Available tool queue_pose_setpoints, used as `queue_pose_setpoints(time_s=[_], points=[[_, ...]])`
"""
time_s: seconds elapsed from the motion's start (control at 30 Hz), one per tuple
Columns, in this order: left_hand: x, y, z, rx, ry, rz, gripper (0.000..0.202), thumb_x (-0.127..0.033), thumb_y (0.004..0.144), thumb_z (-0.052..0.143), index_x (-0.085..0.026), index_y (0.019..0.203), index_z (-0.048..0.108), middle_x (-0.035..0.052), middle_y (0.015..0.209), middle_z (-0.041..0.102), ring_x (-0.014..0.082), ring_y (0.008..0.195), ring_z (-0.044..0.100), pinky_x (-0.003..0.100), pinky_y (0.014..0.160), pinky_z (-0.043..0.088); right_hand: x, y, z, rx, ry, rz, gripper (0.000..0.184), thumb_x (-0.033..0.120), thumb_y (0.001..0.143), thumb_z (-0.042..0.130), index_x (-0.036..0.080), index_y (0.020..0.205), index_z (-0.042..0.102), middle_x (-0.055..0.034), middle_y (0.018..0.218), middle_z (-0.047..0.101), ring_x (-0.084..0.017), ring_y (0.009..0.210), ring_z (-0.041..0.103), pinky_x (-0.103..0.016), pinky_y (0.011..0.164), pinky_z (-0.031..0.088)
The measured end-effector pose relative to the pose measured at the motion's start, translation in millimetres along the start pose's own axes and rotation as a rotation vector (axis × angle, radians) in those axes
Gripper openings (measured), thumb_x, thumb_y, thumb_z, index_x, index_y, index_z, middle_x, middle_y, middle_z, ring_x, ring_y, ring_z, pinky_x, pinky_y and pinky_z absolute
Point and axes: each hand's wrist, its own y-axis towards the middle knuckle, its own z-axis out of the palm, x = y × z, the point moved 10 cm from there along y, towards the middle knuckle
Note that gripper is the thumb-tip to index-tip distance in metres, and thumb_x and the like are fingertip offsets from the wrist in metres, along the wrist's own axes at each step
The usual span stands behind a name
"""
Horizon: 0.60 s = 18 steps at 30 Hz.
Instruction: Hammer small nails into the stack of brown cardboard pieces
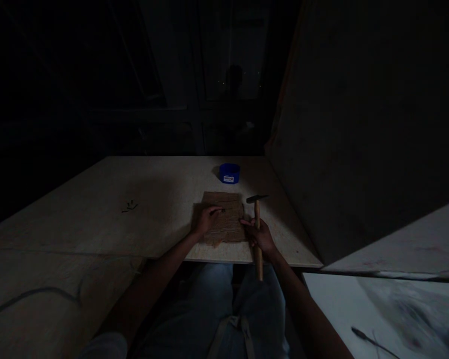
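A rough brown board (224, 227) with a ragged near edge lies flat by the table's front edge. My left hand (206, 220) rests on its left part, thumb and fingers pinched together at a small dark nail-like piece (223, 211); the dim light hides its exact shape. My right hand (261, 237) is wrapped round the wooden handle of a hammer (257, 209), just off the board's right side. The dark hammer head points up and away from me, and the handle's end hangs over my lap. A finger of that hand stretches to the board's right edge.
Behind the board stands a blue plastic tub (229, 174) with a white label. Several small dark nail-like pieces (130, 206) lie on the pale tabletop (164, 179) to the left. A grey wall (359, 124) rises at the right. A cable (374, 341) lies on the lower white surface.
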Motion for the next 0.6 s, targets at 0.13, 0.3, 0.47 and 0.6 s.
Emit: queue_pose_setpoints(time_s=[0.13,0.3,0.47,0.6], points=[[1,-2,1.3,0.005,-0.015,-0.013,0.018,-0.021,0.087,0.064,-0.019,0.098,0.079,0.0064,0.103,0.079,0.0224,0.098,0.074,0.037,0.093,0.057,-1,-1,-1,-0.004,-0.01,0.004,0.041,0.033,0.064,0.079,0.024,0.083,0.044,-0.0076,0.105,0.078,-0.002,0.029,0.038,-0.019,0.025,0.033],[6,-2,3.6,0.006,-0.032,-0.026,0.017,-0.022,0.088,0.064,-0.019,0.098,0.078,0.0058,0.101,0.08,0.0227,0.097,0.074,0.037,0.093,0.057,-1,-2,-2,-0.014,-0.034,0.014,0.042,0.035,0.065,0.081,0.024,0.083,0.044,-0.008,0.105,0.078,-0.002,0.029,0.038,-0.019,0.026,0.034],[12,-4,4.5,-0.007,-0.042,-0.031,0.021,-0.021,0.089,0.063,-0.018,0.105,0.076,0.0075,0.108,0.078,0.0224,0.103,0.072,0.037,0.096,0.055,0,-4,-1,-0.012,-0.038,0.027,0.04,0.033,0.066,0.078,0.024,0.085,0.044,-0.0085,0.108,0.078,-0.002,0.029,0.039,-0.019,0.026,0.035],[11,-4,4.3,-0.026,-0.048,-0.01,0.032,-0.02,0.088,0.064,-0.018,0.12,0.068,0.0083,0.108,0.077,0.0206,0.1,0.072,0.036,0.093,0.056,1,-5,0,-0.015,-0.038,0.033,0.04,0.035,0.067,0.078,0.024,0.084,0.043,-0.0088,0.109,0.077,-0.002,0.03,0.038,-0.019,0.027,0.035]])
